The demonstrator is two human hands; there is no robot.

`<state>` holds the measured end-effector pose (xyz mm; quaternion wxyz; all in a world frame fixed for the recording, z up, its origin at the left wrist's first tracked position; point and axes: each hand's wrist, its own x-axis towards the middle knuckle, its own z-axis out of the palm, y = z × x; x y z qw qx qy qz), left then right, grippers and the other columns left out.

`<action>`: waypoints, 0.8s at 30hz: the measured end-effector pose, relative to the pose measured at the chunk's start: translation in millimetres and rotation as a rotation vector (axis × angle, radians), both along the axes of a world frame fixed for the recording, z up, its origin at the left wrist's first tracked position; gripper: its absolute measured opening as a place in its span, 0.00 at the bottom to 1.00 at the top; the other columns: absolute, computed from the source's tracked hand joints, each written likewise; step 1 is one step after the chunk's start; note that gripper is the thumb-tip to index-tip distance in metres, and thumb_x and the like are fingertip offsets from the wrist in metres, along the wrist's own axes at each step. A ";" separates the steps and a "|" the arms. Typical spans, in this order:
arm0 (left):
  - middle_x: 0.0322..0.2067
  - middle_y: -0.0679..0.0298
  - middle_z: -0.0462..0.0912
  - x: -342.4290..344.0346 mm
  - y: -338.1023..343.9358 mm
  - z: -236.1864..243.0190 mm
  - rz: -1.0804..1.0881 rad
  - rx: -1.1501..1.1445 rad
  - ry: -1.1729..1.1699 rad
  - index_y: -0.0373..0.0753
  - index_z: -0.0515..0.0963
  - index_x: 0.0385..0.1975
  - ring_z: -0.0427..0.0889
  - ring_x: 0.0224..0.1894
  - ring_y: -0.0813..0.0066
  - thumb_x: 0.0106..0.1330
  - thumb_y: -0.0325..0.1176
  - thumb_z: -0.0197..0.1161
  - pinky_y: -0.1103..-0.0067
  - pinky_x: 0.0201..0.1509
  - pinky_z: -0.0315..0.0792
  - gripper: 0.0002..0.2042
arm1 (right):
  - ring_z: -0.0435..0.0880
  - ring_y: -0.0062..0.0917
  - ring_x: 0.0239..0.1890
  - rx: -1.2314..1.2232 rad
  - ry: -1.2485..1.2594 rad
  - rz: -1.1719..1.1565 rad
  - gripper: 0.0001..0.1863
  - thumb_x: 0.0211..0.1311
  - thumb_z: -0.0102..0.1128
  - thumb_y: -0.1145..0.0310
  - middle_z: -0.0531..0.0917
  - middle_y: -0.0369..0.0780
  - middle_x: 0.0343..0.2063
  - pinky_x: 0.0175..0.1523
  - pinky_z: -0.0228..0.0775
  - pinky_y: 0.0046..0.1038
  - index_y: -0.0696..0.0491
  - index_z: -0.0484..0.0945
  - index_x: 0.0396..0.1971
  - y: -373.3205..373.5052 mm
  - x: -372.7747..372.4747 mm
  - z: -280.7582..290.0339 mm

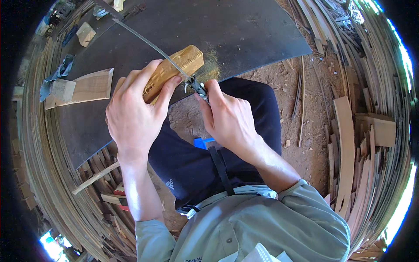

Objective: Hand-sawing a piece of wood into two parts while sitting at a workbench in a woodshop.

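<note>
My left hand (136,102) is closed around a yellowish wooden block (190,59), which it holds at the near edge of the dark tabletop. Closed on the dark handle end of a saw (144,38) is my right hand (229,113), just right of the block. The saw's long thin blade crosses the block on a slant and runs off toward the upper left. Its far end leaves the picture. Fine sawdust (211,64) lies on the table beside the block's right end. How deep the blade sits in the wood, I cannot tell.
On the dark tabletop (244,30) lie a flat wooden board (92,86), a crumpled blue-grey cloth (64,67) and a small wood block (85,34). Stacked wood strips line both sides. A blue object (201,143) shows between my legs, above the dirt floor.
</note>
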<state>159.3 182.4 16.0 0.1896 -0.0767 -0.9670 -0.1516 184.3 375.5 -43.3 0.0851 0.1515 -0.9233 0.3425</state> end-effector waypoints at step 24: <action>0.38 0.64 0.89 -2.5 0.5 0.7 -0.029 0.033 -0.010 0.45 0.87 0.54 0.91 0.42 0.61 0.68 0.51 0.77 0.65 0.42 0.82 0.22 | 0.84 0.47 0.20 -0.091 -0.046 0.036 0.11 0.76 0.61 0.65 0.80 0.46 0.18 0.25 0.74 0.45 0.55 0.70 0.43 0.3 -1.2 2.0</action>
